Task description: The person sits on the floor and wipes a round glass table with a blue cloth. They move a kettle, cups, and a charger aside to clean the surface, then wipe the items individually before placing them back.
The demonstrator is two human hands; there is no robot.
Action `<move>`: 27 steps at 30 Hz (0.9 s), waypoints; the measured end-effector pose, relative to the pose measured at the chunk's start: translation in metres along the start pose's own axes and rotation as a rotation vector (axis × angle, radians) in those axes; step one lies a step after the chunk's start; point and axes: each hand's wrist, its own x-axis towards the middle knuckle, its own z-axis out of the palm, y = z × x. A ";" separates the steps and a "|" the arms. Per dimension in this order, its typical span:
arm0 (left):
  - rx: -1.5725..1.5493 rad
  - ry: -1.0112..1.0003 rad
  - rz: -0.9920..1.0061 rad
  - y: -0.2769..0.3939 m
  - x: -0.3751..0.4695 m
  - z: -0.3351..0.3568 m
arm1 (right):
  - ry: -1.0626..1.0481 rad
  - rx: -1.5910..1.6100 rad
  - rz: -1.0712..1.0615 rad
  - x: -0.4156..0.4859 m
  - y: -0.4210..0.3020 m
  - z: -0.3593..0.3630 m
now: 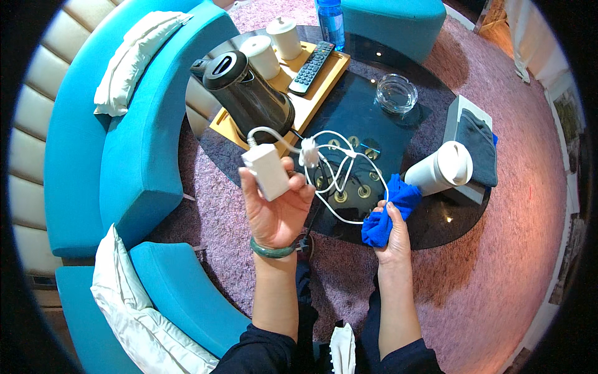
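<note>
My left hand (280, 210), with a green bangle (273, 250) at the wrist, grips a white power adapter (267, 172) above the near side of the dark glass table (355, 121). From the adapter runs a white cable (348, 222), looped loosely and gathered at a white bundle (309, 153) by the kettle. In my right hand (395, 229) is a crumpled blue cloth (390, 212), and the cable passes up to the fingers there. Just beyond the cloth a white tumbler (439, 168) with a lid appears tilted in this wide view.
A wooden tray (322, 96) carries a black electric kettle (252, 98), two lidded white cups (261, 56) and a remote control (311, 68). Nearby are a glass ashtray (396, 93), a blue bottle (331, 25) and a box (483, 107) under a grey cloth (474, 147). A turquoise sofa (140, 159) curves along the left.
</note>
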 end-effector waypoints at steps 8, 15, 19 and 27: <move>0.134 0.145 0.008 -0.012 0.004 -0.006 | -0.017 0.012 0.026 0.002 -0.001 -0.003; 0.536 0.158 0.126 -0.025 0.007 -0.011 | -0.005 -0.018 0.023 0.000 -0.002 0.000; 0.621 0.111 0.182 -0.031 0.008 -0.017 | -0.019 -0.010 0.044 0.001 -0.001 -0.002; 0.437 0.135 -0.001 -0.028 0.004 -0.005 | -0.054 0.108 0.082 -0.002 -0.003 0.006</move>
